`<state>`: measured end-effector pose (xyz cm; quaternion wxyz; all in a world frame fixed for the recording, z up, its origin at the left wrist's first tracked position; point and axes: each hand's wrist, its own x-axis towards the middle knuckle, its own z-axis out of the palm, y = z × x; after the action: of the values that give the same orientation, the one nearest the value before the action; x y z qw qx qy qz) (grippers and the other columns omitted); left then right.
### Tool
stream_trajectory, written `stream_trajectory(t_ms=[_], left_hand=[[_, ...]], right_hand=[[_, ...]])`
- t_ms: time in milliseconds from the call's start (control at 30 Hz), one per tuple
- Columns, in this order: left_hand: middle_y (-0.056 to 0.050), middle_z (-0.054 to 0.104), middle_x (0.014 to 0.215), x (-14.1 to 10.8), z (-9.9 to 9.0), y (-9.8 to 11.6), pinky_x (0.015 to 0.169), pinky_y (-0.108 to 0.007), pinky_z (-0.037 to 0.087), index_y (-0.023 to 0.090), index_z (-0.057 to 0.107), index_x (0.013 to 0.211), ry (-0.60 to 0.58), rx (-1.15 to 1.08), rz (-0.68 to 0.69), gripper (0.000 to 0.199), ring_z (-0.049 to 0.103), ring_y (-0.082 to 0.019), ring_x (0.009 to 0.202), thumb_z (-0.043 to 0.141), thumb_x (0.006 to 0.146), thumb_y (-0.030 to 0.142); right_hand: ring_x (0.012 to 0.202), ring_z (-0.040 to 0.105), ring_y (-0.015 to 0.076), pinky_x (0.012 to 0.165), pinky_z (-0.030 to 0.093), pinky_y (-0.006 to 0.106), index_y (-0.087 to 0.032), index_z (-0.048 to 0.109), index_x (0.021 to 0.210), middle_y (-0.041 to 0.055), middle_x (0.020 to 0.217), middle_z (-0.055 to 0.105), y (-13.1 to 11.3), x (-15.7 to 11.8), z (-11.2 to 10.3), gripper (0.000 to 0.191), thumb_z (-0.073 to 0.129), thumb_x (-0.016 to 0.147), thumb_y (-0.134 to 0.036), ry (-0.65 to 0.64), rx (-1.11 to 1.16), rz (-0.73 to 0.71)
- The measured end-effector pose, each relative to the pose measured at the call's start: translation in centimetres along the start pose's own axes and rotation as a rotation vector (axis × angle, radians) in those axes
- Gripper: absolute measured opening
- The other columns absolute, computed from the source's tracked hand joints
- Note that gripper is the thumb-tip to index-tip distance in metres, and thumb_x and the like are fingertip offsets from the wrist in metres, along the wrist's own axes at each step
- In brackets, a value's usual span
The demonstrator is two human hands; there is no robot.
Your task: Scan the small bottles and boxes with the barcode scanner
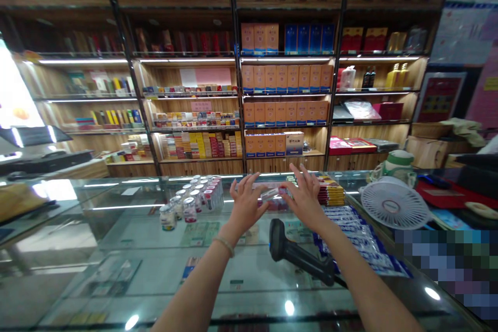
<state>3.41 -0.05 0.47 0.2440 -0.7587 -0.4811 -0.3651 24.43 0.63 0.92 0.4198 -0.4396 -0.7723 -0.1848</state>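
Observation:
Above the far part of the glass counter (pixel 155 254), a small clear-and-white packet (pixel 271 194) lies level between my hands. My left hand (pixel 246 202) pinches its left end with thumb and forefinger, other fingers raised. At the right end, my right hand (pixel 306 199) pinches it too, its remaining fingers spread upward. What the packet contains is too small to tell. Below my right hand a black barcode scanner (pixel 299 257) rests on the glass. Blue-and-white packets (pixel 358 241) are laid out beside my right forearm, and yellow-and-red packs (pixel 330 191) are stacked behind that hand.
Several small jars (pixel 190 209) stand in rows on the counter's left. A white fan (pixel 392 205) and a green-and-white jug (pixel 399 163) are at the right. Lit shelves with orange boxes (pixel 286 79) line the back wall. A person's patterned sleeve may be the blurred patch at lower right.

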Motion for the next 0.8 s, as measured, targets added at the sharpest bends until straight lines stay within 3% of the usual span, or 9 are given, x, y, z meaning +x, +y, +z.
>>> stream_trajectory(t_ms=[267, 567, 800], left_hand=[[-0.005, 0.050, 0.149, 0.1, 0.0, -0.3, 0.119, -0.062, 0.015, 0.032, 0.073, 0.098, 0.044, -0.056, -0.098, 0.018, 0.039, -0.032, 0.139, 0.075, 0.081, 0.034], [-0.003, 0.048, 0.150, 0.3, -1.1, 0.5, 0.118, -0.059, 0.020, 0.033, 0.074, 0.094, 0.114, -0.076, -0.128, 0.013, 0.038, -0.032, 0.139, 0.075, 0.081, 0.036], [-0.004, 0.047, 0.150, 0.0, -0.6, 0.2, 0.118, -0.059, 0.019, 0.032, 0.074, 0.095, 0.097, -0.064, -0.086, 0.015, 0.036, -0.033, 0.140, 0.074, 0.082, 0.039]], right_hand=[[0.151, 0.017, 0.0326, 0.115, 0.020, 0.064, -0.030, 0.068, 0.111, 0.0060, 0.164, 0.024, 0.9, 0.1, 0.0, 0.027, 0.048, 0.099, -0.043, -0.001, 0.128, 0.086], [0.151, 0.016, 0.0329, 0.118, 0.011, 0.064, -0.028, 0.067, 0.113, 0.0094, 0.162, 0.030, 1.5, -0.5, 0.1, 0.022, 0.059, 0.094, -0.035, -0.045, -0.089, 0.015], [0.151, 0.018, 0.0330, 0.118, 0.009, 0.065, -0.029, 0.067, 0.113, 0.0073, 0.163, 0.031, 1.8, -0.2, 0.3, 0.023, 0.062, 0.091, -0.034, -0.079, -0.178, -0.012]])
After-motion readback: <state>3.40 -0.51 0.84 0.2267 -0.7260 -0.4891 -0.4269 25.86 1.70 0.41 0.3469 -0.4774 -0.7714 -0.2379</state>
